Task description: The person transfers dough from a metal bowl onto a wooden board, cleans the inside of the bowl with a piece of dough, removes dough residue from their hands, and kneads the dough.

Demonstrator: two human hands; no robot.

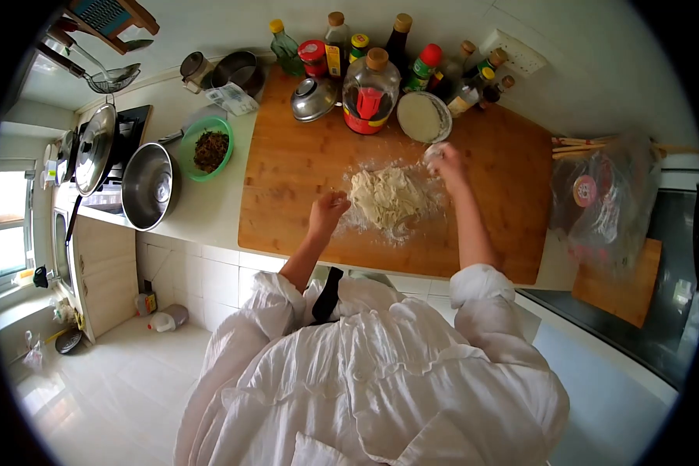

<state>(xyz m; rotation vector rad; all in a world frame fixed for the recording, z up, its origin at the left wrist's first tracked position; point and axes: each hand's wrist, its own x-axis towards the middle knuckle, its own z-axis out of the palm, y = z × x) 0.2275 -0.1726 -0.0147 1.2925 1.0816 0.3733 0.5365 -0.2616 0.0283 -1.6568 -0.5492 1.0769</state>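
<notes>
A rough, shaggy lump of dough (pixel 388 196) lies on the wooden board (pixel 287 155), with loose flour scattered around it. My left hand (pixel 330 208) is just left of the dough, its fingers curled together; whether anything is in them is too small to see. Above the dough's right edge is my right hand (pixel 447 165), closed, with something white at its fingertips that I cannot make out. Just beyond that hand stands a bowl of white flour (pixel 423 118).
Behind the board are a large jar (pixel 370 89), several bottles and an upturned metal bowl (pixel 313 99). To the left stand a green bowl of dark chopped food (pixel 210 149) and a steel pot (pixel 149 186). A plastic bag (pixel 606 194) hangs at right.
</notes>
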